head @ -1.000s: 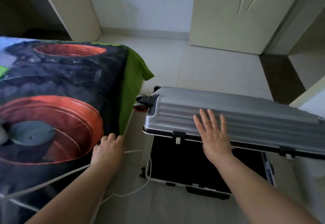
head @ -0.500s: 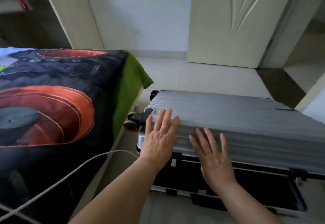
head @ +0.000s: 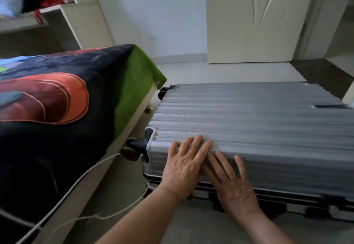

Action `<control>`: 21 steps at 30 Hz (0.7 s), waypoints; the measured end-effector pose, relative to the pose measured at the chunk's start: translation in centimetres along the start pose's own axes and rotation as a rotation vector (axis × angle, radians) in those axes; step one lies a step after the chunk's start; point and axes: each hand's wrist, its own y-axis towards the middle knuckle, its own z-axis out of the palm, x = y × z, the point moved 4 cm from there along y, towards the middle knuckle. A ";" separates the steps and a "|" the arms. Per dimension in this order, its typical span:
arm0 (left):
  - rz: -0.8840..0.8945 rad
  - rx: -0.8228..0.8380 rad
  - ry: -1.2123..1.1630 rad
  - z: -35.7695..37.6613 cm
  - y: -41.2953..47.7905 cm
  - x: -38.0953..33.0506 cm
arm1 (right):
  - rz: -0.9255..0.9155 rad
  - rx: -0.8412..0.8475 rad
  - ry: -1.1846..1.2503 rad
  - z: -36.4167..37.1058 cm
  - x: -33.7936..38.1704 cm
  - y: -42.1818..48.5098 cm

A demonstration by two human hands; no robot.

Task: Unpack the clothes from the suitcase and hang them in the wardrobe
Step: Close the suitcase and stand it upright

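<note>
head view: a grey ribbed suitcase [head: 249,121] lies flat on the tiled floor [head: 201,73], just beside the bed [head: 57,109]. both hands press on its lid by the near-left corner. the left hand [head: 183,167] is flat with straight fingers. the right hand [head: 233,184] touches it, fingers spread over the lid's near edge. the wardrobe [head: 84,14] stands beyond the bed.
</note>
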 end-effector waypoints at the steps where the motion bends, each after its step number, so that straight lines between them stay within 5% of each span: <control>1: -0.006 -0.014 0.005 0.8 -0.4 -0.1 | 0.002 -0.007 0.003 0.6 0.3 -0.6; 15: -0.062 -0.127 -0.095 1.8 -1.2 -0.8 | 0.015 -0.077 0.038 1.5 0.7 -1.7; 21: -0.113 -0.072 -0.202 1.1 -1.0 -1.7 | 0.188 -0.012 0.043 -0.5 -1.7 -1.5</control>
